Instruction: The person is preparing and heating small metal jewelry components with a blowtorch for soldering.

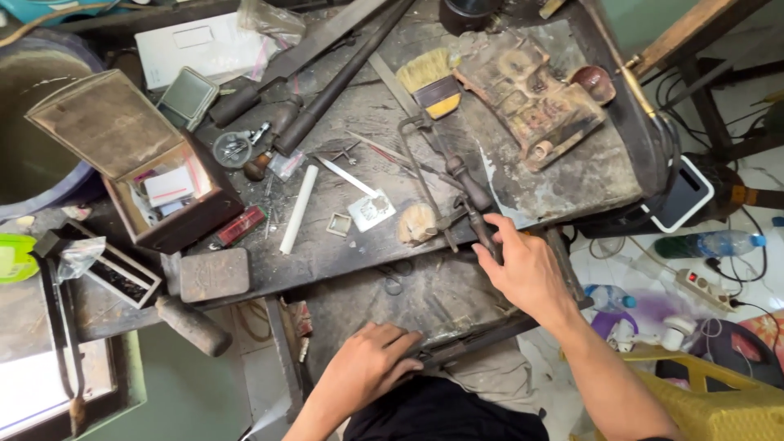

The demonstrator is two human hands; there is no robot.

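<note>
My right hand [527, 269] reaches up to the front edge of the dark workbench [359, 237] and closes around the dark handle of a saw frame [457, 175] lying there. My left hand [371, 363] rests lower, fingers curled on the front edge of a pulled-out tray or drawer [425, 298] under the bench. A worn wooden bench pin [418, 222] sticks out just left of the right hand. A small square metal plate [371, 211] and a white stick [299, 208] lie near it.
An open wooden box [155, 175] stands at left, a flat brush [429, 77] and a stained block with small items [531, 94] at the back. Long dark metal bars [335, 77] cross the bench. Bottles, a power strip [709, 287] and a yellow stool [710, 400] sit at right.
</note>
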